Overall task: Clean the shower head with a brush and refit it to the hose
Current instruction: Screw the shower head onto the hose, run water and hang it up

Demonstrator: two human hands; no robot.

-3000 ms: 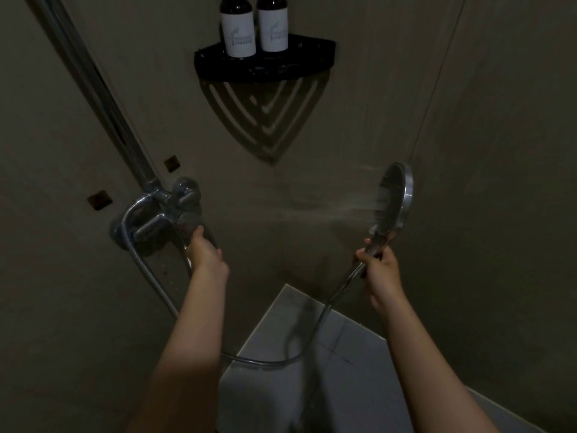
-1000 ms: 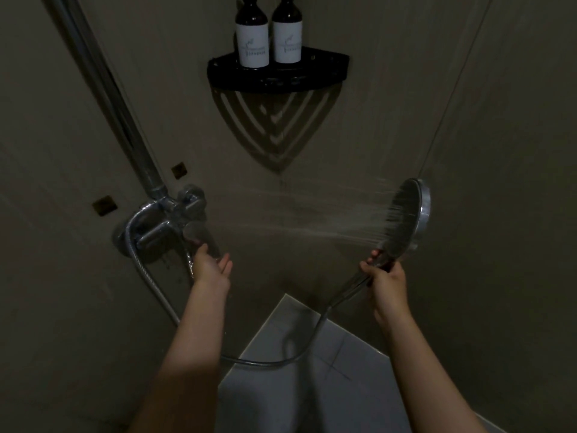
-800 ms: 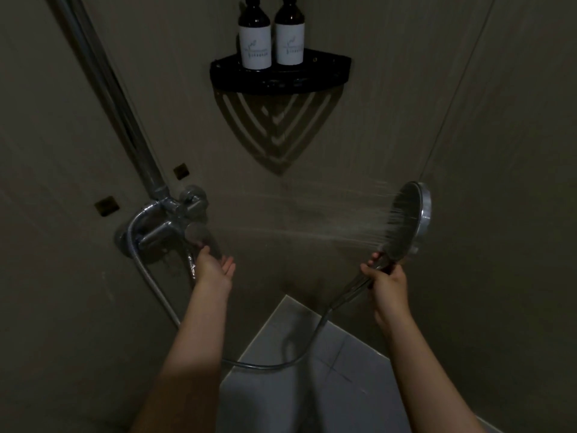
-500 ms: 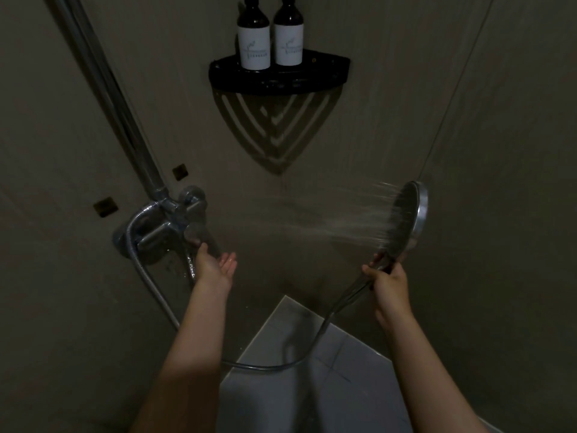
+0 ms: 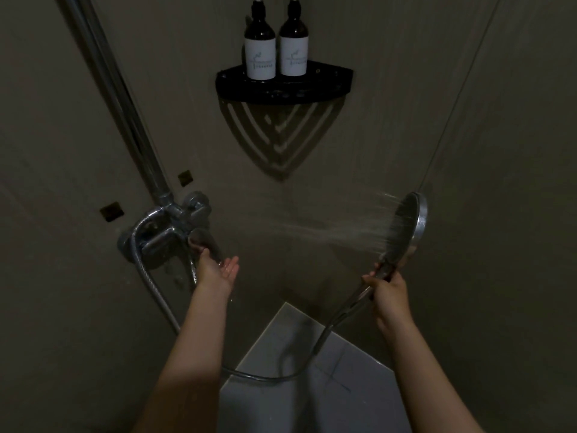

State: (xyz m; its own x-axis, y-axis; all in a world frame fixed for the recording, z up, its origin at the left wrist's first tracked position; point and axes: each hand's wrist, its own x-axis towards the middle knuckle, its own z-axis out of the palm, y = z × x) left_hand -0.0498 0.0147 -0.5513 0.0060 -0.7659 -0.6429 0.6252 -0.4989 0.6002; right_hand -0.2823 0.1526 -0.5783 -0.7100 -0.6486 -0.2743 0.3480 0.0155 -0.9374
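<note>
My right hand [image 5: 388,292] grips the handle of the round chrome shower head [image 5: 407,221], held upright at the right. Its face points left and sprays water across the stall. The metal hose [image 5: 268,376] runs from the handle down in a loop and up to the chrome mixer tap [image 5: 168,232] on the left wall. My left hand [image 5: 217,270] is under the tap lever [image 5: 203,242], palm up with fingers straight, thumb side touching the lever. No brush is in view.
A chrome riser pipe [image 5: 125,114] slants up from the tap. A black corner shelf [image 5: 284,89] holds two dark bottles [image 5: 276,48] with white labels. Dark walls close in on the left, back and right; a pale tiled floor [image 5: 306,385] lies below.
My left hand has let go of the tap lever and opened palm up beneath it. The spray from the shower head grew stronger, and the head sits slightly higher and further right.
</note>
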